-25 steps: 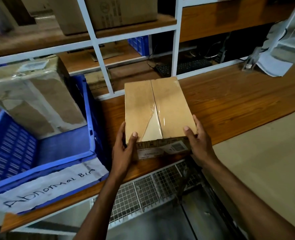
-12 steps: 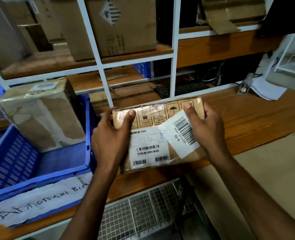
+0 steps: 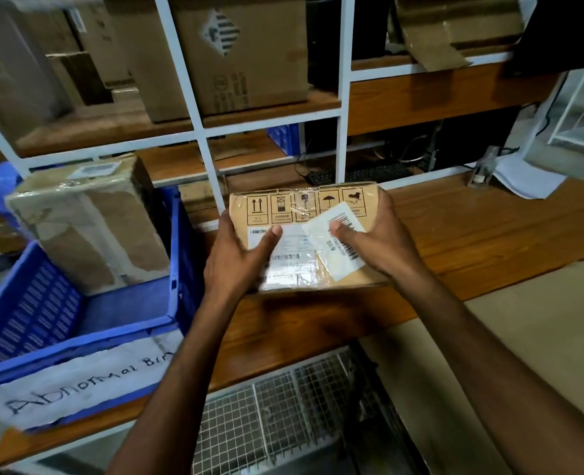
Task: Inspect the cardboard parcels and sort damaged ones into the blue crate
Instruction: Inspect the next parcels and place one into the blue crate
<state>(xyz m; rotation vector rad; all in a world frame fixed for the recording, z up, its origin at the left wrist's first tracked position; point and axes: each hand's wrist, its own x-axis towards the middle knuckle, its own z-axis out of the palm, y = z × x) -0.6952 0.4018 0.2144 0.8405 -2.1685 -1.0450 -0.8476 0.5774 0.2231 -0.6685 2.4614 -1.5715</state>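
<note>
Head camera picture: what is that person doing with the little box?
A person is holding a small cardboard parcel in both hands above the wooden counter, label side up, looking it over. The left hand grips its left edge and the right hand its right edge, thumbs on the labels. Beside it, the blue crate with the "Abnormal Bin" sign holds one worn, taped parcel. The held one is not in the crate.

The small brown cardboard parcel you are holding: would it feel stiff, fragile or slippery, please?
Probably stiff: the small brown cardboard parcel shows flat faces and straight edges while the left hand and right hand grip its ends. Its glossy clear tape may feel slick. Handling pictograms hint at fragile contents.
</note>
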